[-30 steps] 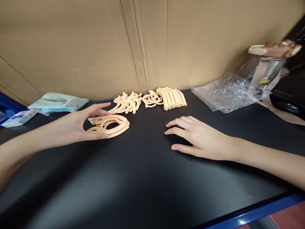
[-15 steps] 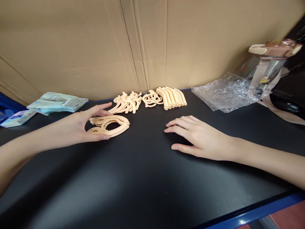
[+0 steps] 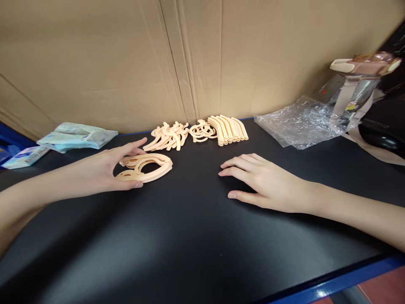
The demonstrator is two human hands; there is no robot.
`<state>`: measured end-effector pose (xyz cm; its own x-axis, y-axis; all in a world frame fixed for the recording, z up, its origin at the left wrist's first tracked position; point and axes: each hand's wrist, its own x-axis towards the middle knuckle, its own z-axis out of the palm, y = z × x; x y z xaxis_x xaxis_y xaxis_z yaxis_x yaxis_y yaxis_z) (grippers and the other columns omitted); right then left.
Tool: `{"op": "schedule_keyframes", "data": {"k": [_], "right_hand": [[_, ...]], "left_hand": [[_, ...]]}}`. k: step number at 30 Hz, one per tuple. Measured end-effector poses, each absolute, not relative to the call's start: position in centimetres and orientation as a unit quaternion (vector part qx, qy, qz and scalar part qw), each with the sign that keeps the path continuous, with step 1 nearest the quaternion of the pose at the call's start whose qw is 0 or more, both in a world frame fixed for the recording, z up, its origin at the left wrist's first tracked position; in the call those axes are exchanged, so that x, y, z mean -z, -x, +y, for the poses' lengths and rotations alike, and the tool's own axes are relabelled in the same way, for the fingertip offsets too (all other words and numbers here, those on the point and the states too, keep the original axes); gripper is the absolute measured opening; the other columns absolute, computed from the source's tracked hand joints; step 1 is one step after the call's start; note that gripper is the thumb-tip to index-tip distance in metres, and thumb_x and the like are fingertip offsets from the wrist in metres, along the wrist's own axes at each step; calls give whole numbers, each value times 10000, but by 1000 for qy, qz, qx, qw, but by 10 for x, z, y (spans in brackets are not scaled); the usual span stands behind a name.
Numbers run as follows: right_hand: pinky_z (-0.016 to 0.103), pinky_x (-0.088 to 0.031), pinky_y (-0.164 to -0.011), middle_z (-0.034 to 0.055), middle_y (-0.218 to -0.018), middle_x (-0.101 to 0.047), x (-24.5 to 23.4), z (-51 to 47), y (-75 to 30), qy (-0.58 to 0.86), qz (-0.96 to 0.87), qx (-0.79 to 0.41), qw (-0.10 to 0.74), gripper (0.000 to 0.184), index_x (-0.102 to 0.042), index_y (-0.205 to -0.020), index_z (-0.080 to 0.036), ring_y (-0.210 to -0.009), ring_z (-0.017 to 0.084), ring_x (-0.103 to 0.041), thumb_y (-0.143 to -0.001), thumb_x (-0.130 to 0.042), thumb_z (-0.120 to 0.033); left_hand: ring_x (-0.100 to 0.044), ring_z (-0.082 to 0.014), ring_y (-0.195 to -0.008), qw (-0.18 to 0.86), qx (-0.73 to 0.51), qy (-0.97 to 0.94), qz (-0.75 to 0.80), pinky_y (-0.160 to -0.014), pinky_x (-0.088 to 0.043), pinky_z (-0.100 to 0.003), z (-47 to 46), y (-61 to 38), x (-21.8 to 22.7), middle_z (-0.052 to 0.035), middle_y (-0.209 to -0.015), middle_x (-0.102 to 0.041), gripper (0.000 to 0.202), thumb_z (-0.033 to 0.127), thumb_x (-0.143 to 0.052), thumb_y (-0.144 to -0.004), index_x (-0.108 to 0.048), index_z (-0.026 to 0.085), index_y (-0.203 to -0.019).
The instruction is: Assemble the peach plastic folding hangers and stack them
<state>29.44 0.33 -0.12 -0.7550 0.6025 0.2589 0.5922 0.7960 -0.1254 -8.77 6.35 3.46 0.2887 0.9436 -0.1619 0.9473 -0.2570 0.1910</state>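
My left hand [image 3: 115, 166] is spread around the left end of a stack of beige curved plastic pieces [image 3: 163, 169], which look like folded hangers, lying on the black table. Its thumb lies along the near edge of the stack; the index finger reaches past the far edge, apart from it. Whether the thumb touches the stack I cannot tell. My right hand [image 3: 256, 179] rests palm down on the table, fingers loosely stretched, holding nothing. Behind the stack lie a heap of beige S-curved pieces [image 3: 169, 136], several ring-shaped pieces [image 3: 201, 131] and a row of bent beige arms [image 3: 228, 130].
At the back left sit blue-and-white tissue packs [image 3: 77, 136]. A crumpled clear plastic bag [image 3: 297, 124] and a strapped drink bottle [image 3: 363, 69] stand at the back right. A cardboard wall [image 3: 110, 63] closes the rear; a blue edge [image 3: 335, 280] borders the table's front.
My left hand has shifted slightly back toward the left, its fingertips drawing away along the stack. The stack stays almost in place. My right hand stays still.
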Motion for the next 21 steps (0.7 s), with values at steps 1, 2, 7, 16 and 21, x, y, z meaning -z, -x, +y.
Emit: {"op": "schedule_keyframes", "data": {"k": [1,2,7,16,21], "right_hand": [[446,-460,-980,121,-1261,-611,1,3,-294,319,-936,-18,145,390,-608,-1232,-140,-1104,258,-592,-992,-481,-420],[444,-458,-981,121,-1262,-610,1,3,-295,319,-936,-19,145,391,-608,-1233,-140,-1104,257,-591,-993,-479,-420],[441,-455,-981,121,-1268,-606,1,2,-295,321,-936,-19,143,393,-611,-1230,-142,-1105,259,-589,-993,-476,-425],[434,-451,-986,107,-1276,-601,2,4,-295,323,-936,-22,139,389,-608,-1235,-152,-1104,250,-582,-998,-468,-426],[435,-453,-984,109,-1275,-602,2,3,-295,322,-936,-17,140,385,-609,-1226,-153,-1106,249,-584,-997,-469,-429]], "left_hand": [[-531,-271,-1300,129,7,-792,597,-1092,-412,-398,63,87,-35,-23,-1448,-511,1072,711,-608,-683,-122,333,-1561],[-525,-268,-1307,132,6,-793,594,-1093,-412,-398,63,87,-35,-25,-1447,-512,1070,701,-609,-684,-123,329,-1562],[-492,-278,-1343,144,-10,-802,579,-1089,-424,-383,61,84,-35,-50,-1456,-516,1064,656,-604,-680,-173,248,-1564],[-555,-290,-1275,138,-15,-799,585,-1073,-440,-413,61,81,-38,-74,-1394,-570,1055,610,-588,-660,-214,198,-1556],[-571,-281,-1261,113,-7,-804,584,-1072,-434,-403,67,90,-34,-54,-1430,-543,994,603,-583,-689,-227,260,-1552]]}}
